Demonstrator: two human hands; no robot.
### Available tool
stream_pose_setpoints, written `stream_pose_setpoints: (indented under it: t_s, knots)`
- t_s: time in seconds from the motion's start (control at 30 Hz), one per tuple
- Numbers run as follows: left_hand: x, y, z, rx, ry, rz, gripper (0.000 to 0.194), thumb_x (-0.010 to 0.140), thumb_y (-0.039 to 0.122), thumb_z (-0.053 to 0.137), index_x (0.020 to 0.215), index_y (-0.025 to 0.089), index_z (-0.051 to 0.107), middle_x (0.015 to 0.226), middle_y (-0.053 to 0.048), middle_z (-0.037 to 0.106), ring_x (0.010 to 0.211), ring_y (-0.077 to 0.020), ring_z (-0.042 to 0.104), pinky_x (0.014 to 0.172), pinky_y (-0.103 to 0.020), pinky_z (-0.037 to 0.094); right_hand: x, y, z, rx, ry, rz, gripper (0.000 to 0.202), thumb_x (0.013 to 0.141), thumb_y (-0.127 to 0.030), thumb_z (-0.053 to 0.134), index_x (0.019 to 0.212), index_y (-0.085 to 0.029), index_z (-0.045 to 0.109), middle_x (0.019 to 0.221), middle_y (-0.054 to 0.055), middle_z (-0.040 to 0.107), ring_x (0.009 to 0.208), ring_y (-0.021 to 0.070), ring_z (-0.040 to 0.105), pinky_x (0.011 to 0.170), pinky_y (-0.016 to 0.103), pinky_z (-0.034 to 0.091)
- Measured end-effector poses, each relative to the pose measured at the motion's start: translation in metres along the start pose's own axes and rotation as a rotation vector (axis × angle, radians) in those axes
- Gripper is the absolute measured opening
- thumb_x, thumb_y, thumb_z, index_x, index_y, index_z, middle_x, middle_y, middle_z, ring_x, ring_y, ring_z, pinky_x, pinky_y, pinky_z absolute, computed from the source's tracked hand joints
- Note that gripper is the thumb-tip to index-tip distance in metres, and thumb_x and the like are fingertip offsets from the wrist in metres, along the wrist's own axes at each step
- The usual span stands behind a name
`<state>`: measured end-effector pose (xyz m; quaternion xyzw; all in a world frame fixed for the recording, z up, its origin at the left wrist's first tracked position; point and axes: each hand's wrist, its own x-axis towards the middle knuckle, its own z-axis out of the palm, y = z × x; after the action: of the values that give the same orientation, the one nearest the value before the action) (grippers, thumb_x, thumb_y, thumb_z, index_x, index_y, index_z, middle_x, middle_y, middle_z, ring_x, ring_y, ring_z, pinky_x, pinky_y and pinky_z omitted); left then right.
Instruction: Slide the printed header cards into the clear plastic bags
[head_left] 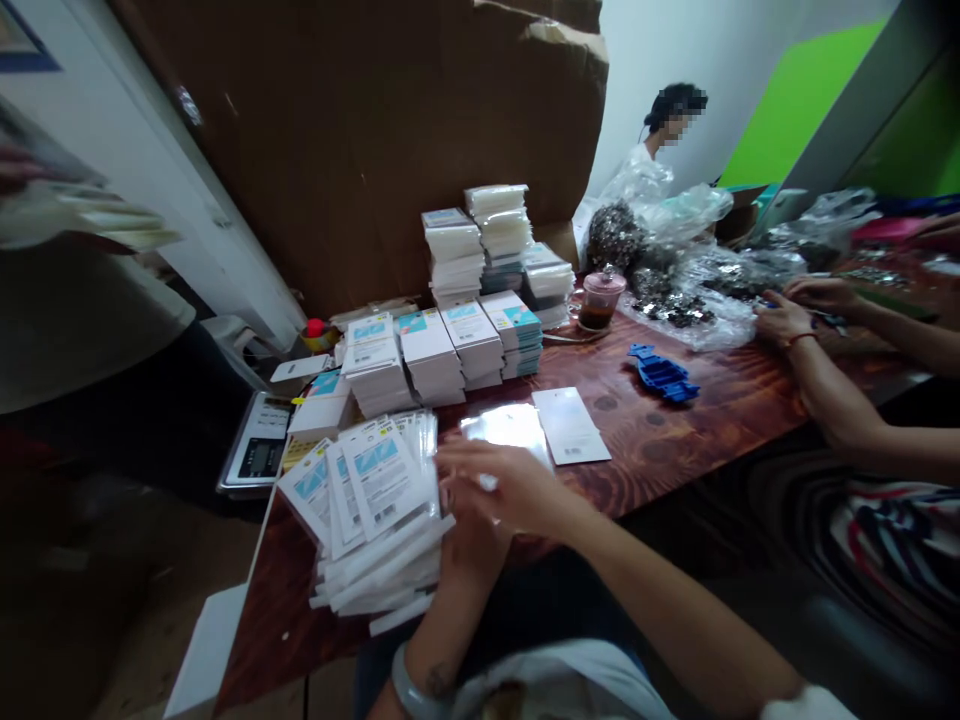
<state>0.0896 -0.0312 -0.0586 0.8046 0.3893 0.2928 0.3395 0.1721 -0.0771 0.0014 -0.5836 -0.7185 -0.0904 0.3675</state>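
My right hand (517,485) crosses over my left hand (474,540), at the right edge of the overlapping packaged cards (386,475). Its fingers bend together, slightly blurred; whatever they grip is hidden. My left hand, with a pale bangle on the wrist, lies beneath, its fingers mostly covered by the right. White-and-blue printed cards in clear sleeves are fanned out to the left, above a layered pile of sleeve edges (382,575). Just beyond my hands lie shiny clear plastic sleeves (510,425). Beside them is a white card (571,427), lying flat.
Stacks of printed cards (431,360) and taller stacks of packets (454,250) stand behind. A lidded cup (600,300), a blue plastic part (664,373) and bags of metal pieces (679,290) lie right. A co-worker's hands (795,310) work there. A scale (262,445) sits left.
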Motion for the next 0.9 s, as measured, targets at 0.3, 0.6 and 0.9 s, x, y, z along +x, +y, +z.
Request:
stream_pose_setpoints:
  t_s: [0.3,0.6,0.9]
  knots:
    - [0.000,0.000,-0.018,0.029,-0.150,-0.067,0.069,0.065,0.022,0.068,0.129,0.012,0.048,0.119,-0.019,0.053,0.116,-0.0376,0.047,0.102,-0.050,0.030,-0.116,0.141,-0.059,-0.036,-0.335,0.378,0.050,0.087,-0.037,0.056,0.133,-0.017,0.048,0.131,0.012,0.054,0.121,0.0266,0.050,0.101,0.044,0.042]
    - [0.004,-0.005,-0.016,-0.147,-0.099,-0.220,0.077,0.066,0.027,0.068,0.137,0.015,0.039,0.095,-0.007,0.059,0.069,-0.0180,0.058,0.078,-0.038,0.047,-0.113,0.131,-0.060,-0.169,-0.181,0.381,0.039,0.092,-0.019,0.038,0.129,-0.019,0.051,0.104,0.010,0.070,0.085,0.0235,0.069,0.073,0.035,0.056]
    - [-0.005,-0.011,-0.014,-0.373,0.034,-0.175,0.050,0.077,0.035,0.064,0.124,0.019,0.057,0.102,-0.010,0.072,0.104,-0.0272,0.063,0.096,-0.040,0.040,-0.135,0.036,-0.023,0.298,0.433,0.573,0.021,0.087,-0.023,0.055,0.102,-0.022,0.069,0.087,0.003,0.073,0.078,0.0214,0.070,0.070,0.027,0.058]
